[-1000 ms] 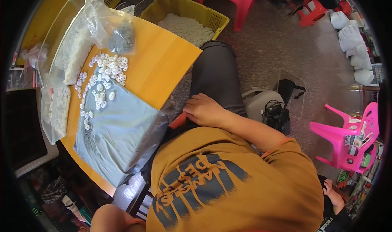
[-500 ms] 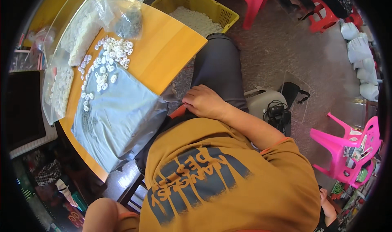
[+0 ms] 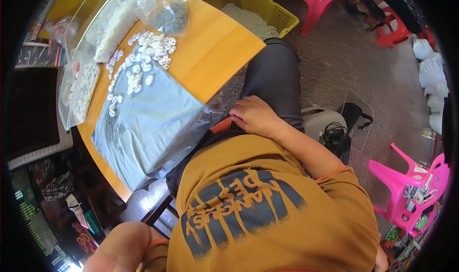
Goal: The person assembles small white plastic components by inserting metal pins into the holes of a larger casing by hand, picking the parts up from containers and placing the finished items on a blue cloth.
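The orange strip (image 3: 222,125) lay just right of the table (image 3: 217,49); my right hand (image 3: 257,117) gripped its end, fingers curled; my left hand was out of view, state undeterminable; blue-grey cloth (image 3: 153,121) and white two-holed pieces (image 3: 157,44) lay on the table; a yellow basket (image 3: 289,21) stood beyond it.

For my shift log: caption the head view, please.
Small white pieces spread across an orange-brown table and blue-grey cloth; right hand by dark trousers.

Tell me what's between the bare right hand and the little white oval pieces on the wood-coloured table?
In the head view, mostly creased pale blue cloth, draped off the table, lies between the right hand and the white pieces.
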Tool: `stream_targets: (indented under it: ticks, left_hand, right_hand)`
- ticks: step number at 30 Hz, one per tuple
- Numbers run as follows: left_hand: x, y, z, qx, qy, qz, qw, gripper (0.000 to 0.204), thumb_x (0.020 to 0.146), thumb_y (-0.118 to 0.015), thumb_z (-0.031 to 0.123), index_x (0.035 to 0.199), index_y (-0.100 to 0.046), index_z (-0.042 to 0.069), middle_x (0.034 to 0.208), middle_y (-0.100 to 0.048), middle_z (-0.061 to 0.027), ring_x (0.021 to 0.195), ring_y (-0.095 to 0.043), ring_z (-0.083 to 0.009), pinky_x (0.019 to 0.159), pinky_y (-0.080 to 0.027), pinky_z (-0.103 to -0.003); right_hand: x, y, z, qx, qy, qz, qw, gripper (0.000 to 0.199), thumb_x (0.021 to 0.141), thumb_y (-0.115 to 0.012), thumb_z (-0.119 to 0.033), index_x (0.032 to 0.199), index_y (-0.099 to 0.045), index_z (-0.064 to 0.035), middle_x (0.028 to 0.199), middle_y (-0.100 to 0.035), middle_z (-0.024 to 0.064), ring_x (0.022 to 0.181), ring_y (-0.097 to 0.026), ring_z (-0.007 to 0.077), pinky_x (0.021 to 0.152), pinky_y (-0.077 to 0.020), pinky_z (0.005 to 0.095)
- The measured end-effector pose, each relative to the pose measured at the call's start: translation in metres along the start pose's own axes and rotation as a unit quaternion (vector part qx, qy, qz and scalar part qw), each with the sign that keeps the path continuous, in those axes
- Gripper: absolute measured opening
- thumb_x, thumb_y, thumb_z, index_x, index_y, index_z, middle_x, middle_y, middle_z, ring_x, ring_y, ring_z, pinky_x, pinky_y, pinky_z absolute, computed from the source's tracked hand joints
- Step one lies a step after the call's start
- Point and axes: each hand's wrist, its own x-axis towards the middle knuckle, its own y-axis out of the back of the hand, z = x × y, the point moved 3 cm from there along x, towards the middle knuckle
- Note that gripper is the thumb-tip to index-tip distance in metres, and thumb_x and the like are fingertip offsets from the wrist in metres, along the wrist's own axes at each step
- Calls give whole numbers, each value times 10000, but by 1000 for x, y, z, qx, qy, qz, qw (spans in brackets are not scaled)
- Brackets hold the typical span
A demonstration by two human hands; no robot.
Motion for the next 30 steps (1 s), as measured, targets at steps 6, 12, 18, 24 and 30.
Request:
stream_targets:
  ticks: [6, 12, 18, 24, 30]
  left_hand:
    - [-50, -52, 13, -302, 405, -197, 840, 220, 828, -523, 202, 854, -613, 2, 511, -460, -17, 443, -455, -166, 450, -376, -356]
    - [-119, -96, 38, -618, 715, 114, 307, 412, 896, -439, 215, 1238, -423, -15, 649, -497, -7, 468, -434, -104, 544, -383, -294]
    - [-124, -97, 41, -640, 723, 153, 211, 473, 885, -459, 262, 1261, -410, -21, 673, -509, -4, 456, -417, -94, 547, -369, -282]
    - [-104, -101, 45, -645, 721, 147, 209, 363, 845, -515, 319, 994, -559, -9, 645, -528, -15, 458, -423, -120, 532, -363, -289]
    - [-24, -26, 15, -681, 290, -16, 672, 148, 842, -488, 160, 767, -524, 37, 619, -561, -86, 511, -552, -160, 372, -389, -328]
  right_hand:
    - [7, 3, -8, 2, 3, 10, 1000, 79, 749, -603, -132, 788, -591, -65, 803, -585, 64, 817, -547, 259, 739, -409, 371]
    - [5, -2, -4, -18, 13, 19, 1000, 84, 740, -617, -128, 777, -577, -63, 791, -580, 66, 781, -541, 260, 711, -411, 367]
    - [6, -3, -5, -18, 16, 24, 999, 84, 742, -615, -126, 781, -574, -65, 784, -577, 69, 778, -539, 261, 715, -410, 370]
    - [-1, 1, 1, -19, 3, 27, 999, 86, 747, -610, -140, 775, -579, -65, 777, -577, 70, 783, -541, 266, 720, -410, 371]
    - [6, -4, 2, -17, 30, 7, 999, 81, 759, -600, -154, 780, -588, -78, 763, -569, 59, 781, -542, 261, 701, -407, 375]
